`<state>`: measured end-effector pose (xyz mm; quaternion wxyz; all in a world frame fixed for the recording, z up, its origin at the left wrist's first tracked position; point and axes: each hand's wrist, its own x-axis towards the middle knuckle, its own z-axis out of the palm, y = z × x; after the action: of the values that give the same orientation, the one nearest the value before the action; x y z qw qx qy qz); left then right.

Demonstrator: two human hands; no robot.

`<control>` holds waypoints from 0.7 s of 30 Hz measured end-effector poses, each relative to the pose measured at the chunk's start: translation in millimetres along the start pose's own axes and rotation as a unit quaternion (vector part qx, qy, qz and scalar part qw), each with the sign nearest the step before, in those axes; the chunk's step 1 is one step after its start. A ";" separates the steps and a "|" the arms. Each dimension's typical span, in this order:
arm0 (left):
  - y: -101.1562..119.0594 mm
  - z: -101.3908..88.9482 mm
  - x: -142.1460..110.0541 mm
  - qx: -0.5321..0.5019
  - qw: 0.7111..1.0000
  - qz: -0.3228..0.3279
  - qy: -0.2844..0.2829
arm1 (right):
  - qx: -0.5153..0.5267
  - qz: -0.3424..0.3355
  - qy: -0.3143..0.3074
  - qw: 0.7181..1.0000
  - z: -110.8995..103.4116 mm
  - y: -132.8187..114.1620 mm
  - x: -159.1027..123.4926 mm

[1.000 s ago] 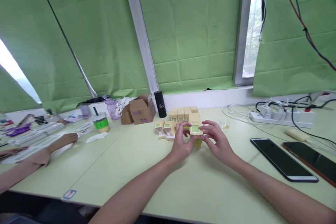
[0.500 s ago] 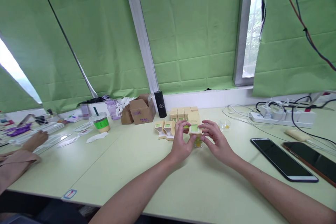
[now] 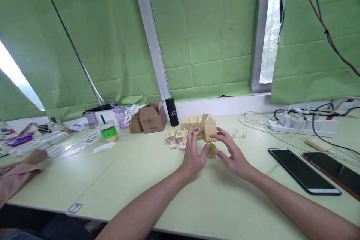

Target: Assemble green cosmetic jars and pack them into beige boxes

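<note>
Between my left hand (image 3: 194, 152) and my right hand (image 3: 232, 153) is a small tan cardboard box (image 3: 210, 130), its flap standing up and a plain side facing me. My fingers curl around its two sides. Under the box, a clear round container with yellow-green contents (image 3: 212, 150) rests on the table, close to both thumbs. Two small boxes with green labels (image 3: 180, 137) stand left of my left hand. A row of similar tan boxes (image 3: 193, 122) is behind it. Two clear dishes with yellow bits (image 3: 241, 133) lie beyond my right hand.
At right are two phones (image 3: 305, 170), a power strip (image 3: 303, 124) and loose cables. Behind stand a black cylinder (image 3: 171, 111) and an open carton (image 3: 152, 118). A drink cup (image 3: 109, 132) is at left, and another person's hand (image 3: 35, 156) is farther left.
The box in my hands has tipped, so a plain side shows instead of its green-labelled face. More of the yellow-green container shows below. The other person's hand has shifted slightly.
</note>
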<state>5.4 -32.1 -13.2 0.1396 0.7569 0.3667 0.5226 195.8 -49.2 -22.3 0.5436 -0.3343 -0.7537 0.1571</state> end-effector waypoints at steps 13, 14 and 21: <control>-4.0 -1.0 10.1 -0.030 0.997 -0.048 0.049 | -0.058 -0.072 -0.038 0.995 0.2 -6.6 -2.7; -4.5 -1.0 11.2 -0.036 0.997 -0.052 0.050 | -0.058 -0.076 -0.046 0.994 0.1 -7.1 -3.0; -16.8 1.6 18.3 -0.116 0.985 -0.108 0.064 | -0.073 -0.093 -0.035 0.992 1.6 0.0 -2.2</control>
<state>3.3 -7.4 -11.3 0.2583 0.6563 0.3914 0.5911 194.8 -50.5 -24.5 0.5033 -0.2956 -0.8096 0.0623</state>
